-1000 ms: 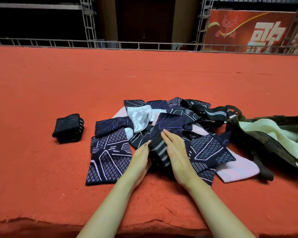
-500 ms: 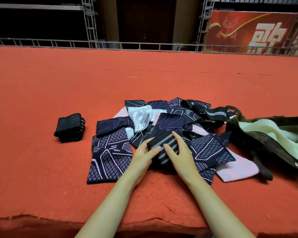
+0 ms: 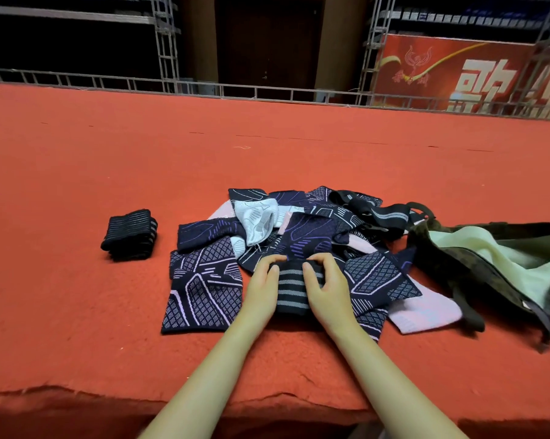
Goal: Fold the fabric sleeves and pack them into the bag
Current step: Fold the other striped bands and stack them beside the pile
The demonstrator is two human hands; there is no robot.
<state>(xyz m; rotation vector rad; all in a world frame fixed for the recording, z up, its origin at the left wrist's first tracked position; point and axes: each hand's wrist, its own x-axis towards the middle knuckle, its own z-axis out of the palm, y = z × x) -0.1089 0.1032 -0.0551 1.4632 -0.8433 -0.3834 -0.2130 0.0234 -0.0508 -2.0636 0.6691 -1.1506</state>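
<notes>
Black grey-striped sleeve (image 3: 291, 288) folded, gripped by both hands.

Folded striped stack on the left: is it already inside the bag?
No. The folded stack lies on the red cloth left of the pile, far from the bag on the right.

Sleeve pile (image 3: 299, 236) fills worktop (image 3: 77, 312) centre, straight ahead of both forearms. Bag (image 3: 476, 270) lies just right of pile, mouth open toward it, strap (image 3: 470, 315) trailing forward: right-side path narrow. Folded black stack (image 3: 129, 234) left of pile, bare strip of worktop between them. Wide bare worktop beyond pile up to metal rail (image 3: 267, 93). Near edge bare left of forearms.
</notes>
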